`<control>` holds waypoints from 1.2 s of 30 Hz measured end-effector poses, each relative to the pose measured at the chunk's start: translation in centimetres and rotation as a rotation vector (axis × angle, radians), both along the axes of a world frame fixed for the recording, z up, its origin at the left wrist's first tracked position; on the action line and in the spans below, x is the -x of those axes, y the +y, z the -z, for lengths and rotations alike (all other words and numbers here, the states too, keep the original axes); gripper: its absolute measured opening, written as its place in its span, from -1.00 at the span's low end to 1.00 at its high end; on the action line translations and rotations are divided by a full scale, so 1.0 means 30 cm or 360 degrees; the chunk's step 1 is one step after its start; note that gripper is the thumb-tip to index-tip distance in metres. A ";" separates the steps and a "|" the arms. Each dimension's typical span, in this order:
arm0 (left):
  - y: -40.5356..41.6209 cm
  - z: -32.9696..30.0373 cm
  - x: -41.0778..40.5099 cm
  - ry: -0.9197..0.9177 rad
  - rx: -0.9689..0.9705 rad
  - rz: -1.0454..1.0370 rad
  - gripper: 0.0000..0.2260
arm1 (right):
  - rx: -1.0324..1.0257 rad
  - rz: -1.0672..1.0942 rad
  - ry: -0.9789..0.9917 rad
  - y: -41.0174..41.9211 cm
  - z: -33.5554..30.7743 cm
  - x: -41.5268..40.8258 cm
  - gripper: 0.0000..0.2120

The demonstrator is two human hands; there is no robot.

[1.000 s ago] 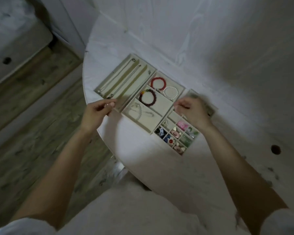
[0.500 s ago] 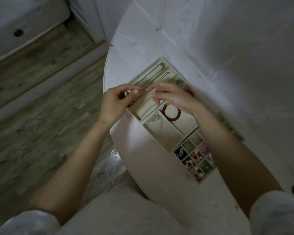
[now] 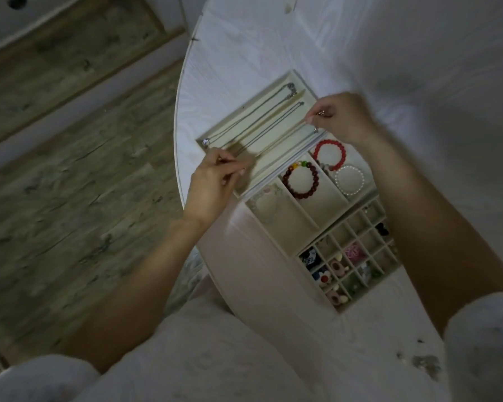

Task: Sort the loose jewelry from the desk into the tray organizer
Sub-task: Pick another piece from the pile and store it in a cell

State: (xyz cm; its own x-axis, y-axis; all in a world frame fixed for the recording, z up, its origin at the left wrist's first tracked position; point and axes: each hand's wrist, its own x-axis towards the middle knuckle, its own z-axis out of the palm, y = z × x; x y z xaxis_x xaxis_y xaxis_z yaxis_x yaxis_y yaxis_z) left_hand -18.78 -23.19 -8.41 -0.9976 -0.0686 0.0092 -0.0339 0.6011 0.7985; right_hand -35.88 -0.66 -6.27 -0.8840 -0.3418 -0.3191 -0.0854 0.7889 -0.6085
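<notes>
A beige tray organizer (image 3: 276, 82) lies on the white desk (image 3: 238, 47). Its long slots hold two silver necklaces (image 3: 253, 117). A third thin chain (image 3: 288, 149) is stretched over the nearest long slot. My left hand (image 3: 212, 184) pinches its near end at the tray's front corner. My right hand (image 3: 343, 117) pinches its far end, where a small clasp or pendant hangs. Whether the chain touches the slot floor is unclear.
Wider compartments hold a red bracelet (image 3: 328, 154), a dark brown bead bracelet (image 3: 301, 181), a white pearl bracelet (image 3: 349, 179) and a pale clear one (image 3: 266, 204). A grid of small cells (image 3: 340, 262) holds several small colourful pieces. The desk's curved edge (image 3: 178, 146) runs beside my left hand, above wooden floor.
My hands, close together above the long slots half a second ago, have drawn apart. The right went to the slot's far end, the left to the near end, pulling the chain straight.
</notes>
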 end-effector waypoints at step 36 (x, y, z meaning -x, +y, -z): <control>0.029 0.036 0.077 0.0159 0.1437 0.0284 -0.87 | -0.0763 0.0285 0.0662 -0.069 0.133 -0.018 -0.78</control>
State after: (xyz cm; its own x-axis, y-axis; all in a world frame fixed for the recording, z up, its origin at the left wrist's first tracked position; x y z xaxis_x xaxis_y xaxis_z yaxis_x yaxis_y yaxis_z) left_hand -21.10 -22.32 -9.51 -0.9844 0.1611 0.0709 0.1628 0.9865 0.0188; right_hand -35.33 -2.73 -10.25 -0.9964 -0.0831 -0.0190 -0.0800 0.9882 -0.1304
